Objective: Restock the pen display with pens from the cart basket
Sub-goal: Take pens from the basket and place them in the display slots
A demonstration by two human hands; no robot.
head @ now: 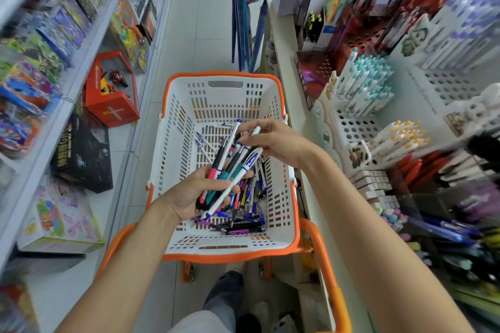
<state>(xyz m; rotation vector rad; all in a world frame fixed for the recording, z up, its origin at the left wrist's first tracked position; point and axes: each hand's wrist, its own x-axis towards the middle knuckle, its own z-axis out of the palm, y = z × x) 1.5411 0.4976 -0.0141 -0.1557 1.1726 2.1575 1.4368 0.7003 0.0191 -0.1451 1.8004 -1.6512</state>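
A white cart basket [178,127] with an orange rim sits in front of me, and loose pens [249,208] lie piled on its floor. Above the basket my left hand [189,194] grips a bundle of pens [230,162], white, red and teal ones, fanned upward. My right hand [273,140] reaches in from the right and pinches a white pen [253,133] at the top of that bundle. The pen display [368,94] stands on the shelf to the right, with white holed racks holding teal-capped and yellow-capped pens.
Toy boxes fill the shelves on the left [48,67]. A red box [113,92] and a black box [84,154] sit on the lower left shelf. The orange cart handle [327,273] frames the basket. More pens and erasers [378,189] crowd the right shelf. Umbrellas [243,21] hang ahead.
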